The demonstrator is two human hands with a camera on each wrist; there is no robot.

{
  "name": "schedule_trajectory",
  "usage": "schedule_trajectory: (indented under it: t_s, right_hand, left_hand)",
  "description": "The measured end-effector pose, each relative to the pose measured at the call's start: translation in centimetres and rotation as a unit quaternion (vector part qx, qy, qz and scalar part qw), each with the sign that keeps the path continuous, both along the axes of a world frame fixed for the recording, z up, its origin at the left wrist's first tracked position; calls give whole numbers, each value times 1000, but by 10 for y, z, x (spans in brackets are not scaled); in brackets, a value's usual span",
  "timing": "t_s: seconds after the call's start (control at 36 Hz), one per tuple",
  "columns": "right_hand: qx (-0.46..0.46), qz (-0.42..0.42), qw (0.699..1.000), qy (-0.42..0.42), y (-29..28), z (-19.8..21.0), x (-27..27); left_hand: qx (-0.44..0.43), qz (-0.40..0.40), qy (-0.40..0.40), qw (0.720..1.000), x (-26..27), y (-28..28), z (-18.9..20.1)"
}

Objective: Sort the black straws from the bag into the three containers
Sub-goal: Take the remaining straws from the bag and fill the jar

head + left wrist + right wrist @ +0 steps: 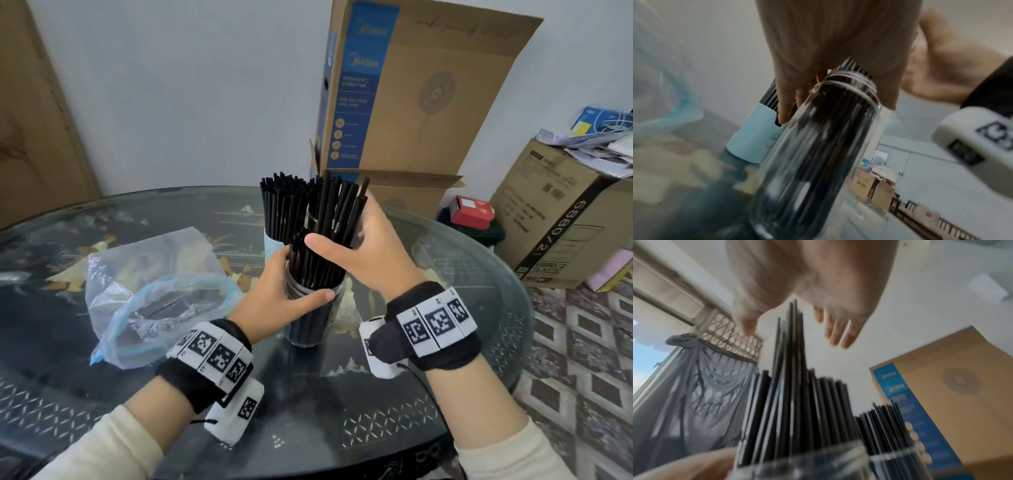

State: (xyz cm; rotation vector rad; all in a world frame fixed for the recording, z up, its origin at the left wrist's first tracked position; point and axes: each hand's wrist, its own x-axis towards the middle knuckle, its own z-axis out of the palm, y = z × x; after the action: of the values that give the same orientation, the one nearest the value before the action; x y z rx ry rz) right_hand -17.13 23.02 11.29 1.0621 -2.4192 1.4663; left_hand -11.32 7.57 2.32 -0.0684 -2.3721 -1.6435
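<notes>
A clear jar (pixel 310 325) packed with black straws (pixel 325 240) stands mid-table, and my left hand (pixel 294 281) grips it round the neck. The left fingers (pixel 785 104) wrap the far side of the clear jar (pixel 818 154). My right hand (pixel 339 224) is open round the upper straws, thumb in front and fingers behind. In the right wrist view the straws (pixel 793 386) rise between thumb and straight fingers of the right hand (pixel 793 331). Behind stand a light blue cup (pixel 274 241) full of straws and another clear container (pixel 890 459), mostly hidden. The crumpled plastic bag (pixel 154 294) lies to the left.
The round dark glass-topped table (pixel 342 394) curves away at the right edge. Tall cardboard boxes (pixel 411 102) stand behind it. On the floor to the right are a paper-laden carton (pixel 565 219) and a red box (pixel 472 210).
</notes>
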Motion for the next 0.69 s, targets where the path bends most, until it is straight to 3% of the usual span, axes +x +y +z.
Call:
schedule_trajectory:
  t_s: [0.11, 0.22, 0.56, 0.69]
  right_hand:
    - [-77, -43, 987, 134, -2, 9, 7]
    - [-21, -53, 963, 263, -17, 12, 4]
    - [-14, -89, 960, 267, -35, -25, 6]
    - [11, -123, 943, 308, -34, -16, 2]
  left_hand:
    - [-4, -3, 18, 1000, 1, 1, -2]
    - [-16, 0, 23, 1000, -5, 0, -3]
    - [-33, 28, -27, 999, -23, -11, -18]
    - [-36, 32, -22, 999, -27, -10, -17]
